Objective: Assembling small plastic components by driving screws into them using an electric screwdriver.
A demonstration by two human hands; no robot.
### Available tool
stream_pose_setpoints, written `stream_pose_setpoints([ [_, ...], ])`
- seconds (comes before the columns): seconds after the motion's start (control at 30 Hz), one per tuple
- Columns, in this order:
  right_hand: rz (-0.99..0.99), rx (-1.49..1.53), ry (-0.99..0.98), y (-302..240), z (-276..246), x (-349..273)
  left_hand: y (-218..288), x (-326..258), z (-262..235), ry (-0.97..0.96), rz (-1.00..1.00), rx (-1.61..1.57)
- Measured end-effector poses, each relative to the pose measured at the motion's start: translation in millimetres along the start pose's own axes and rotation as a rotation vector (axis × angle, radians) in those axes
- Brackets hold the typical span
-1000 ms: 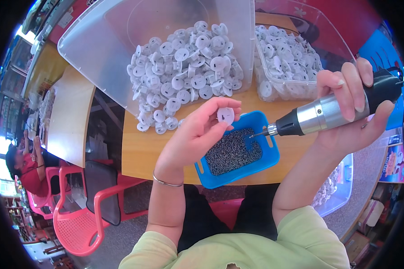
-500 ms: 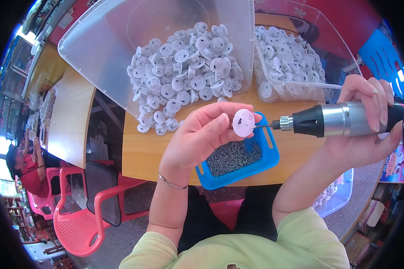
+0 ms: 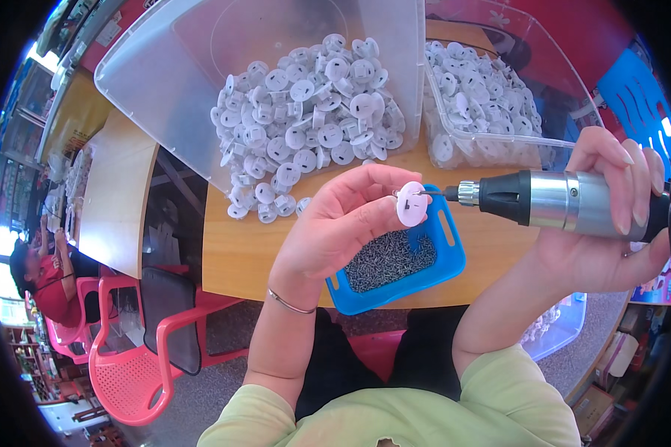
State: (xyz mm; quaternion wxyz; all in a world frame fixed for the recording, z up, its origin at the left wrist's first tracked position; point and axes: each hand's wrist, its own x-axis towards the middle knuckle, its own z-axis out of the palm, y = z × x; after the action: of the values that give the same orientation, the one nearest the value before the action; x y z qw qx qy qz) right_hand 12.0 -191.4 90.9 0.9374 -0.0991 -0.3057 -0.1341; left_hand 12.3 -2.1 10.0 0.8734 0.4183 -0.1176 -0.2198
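Note:
Between the thumb and fingers of my left hand [image 3: 358,212] is a small white round plastic part [image 3: 410,206], its disc face turned up toward me. My right hand [image 3: 611,201] is wrapped round a silver and black electric screwdriver [image 3: 555,200], held level and pointing left. The thin bit [image 3: 434,192] reaches the upper face of the disc. Whether a screw sits at its tip is too small to tell. Below my left hand a blue basket [image 3: 450,277] holds many small dark screws [image 3: 388,262].
A clear plastic bin [image 3: 164,82] lies tipped, white round parts [image 3: 306,112] spilling onto the wooden table [image 3: 238,257]. Another clear bin [image 3: 514,139] of such parts stands at right. Pink chairs [image 3: 127,380] and a person in red [image 3: 52,294] are at left.
My left hand has shifted slightly right and turned the white part a little. The screwdriver has moved slightly left and up, its bit now at the disc's upper area.

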Motion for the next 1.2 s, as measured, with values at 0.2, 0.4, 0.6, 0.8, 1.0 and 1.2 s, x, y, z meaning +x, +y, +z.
stream_pose_setpoints([
  [0.2,-0.145,-0.171,0.032,6.3,2.7,-2.8,-1.9,1.0,-2.7,-0.011,-0.006,-0.048],
  [0.4,-0.238,-0.290,0.051,6.7,0.3,-4.6,-2.3,1.1,-2.9,-0.006,-0.005,-0.054],
  [0.6,-0.218,-0.319,0.029,4.8,-1.6,-5.3,-2.7,1.1,-2.8,-0.003,-0.013,-0.058],
  [0.8,-0.196,-0.347,0.006,4.7,-1.8,-6.0,-1.6,0.6,-1.9,0.014,-0.022,-0.044],
  [1.0,-0.112,-0.368,-0.061,5.4,0.8,-5.0,-3.0,1.0,-3.4,0.007,-0.025,-0.062],
  [1.2,0.015,-0.314,-0.119,1.8,-0.6,-3.2,-2.2,0.6,-3.6,0.004,-0.028,-0.052],
])
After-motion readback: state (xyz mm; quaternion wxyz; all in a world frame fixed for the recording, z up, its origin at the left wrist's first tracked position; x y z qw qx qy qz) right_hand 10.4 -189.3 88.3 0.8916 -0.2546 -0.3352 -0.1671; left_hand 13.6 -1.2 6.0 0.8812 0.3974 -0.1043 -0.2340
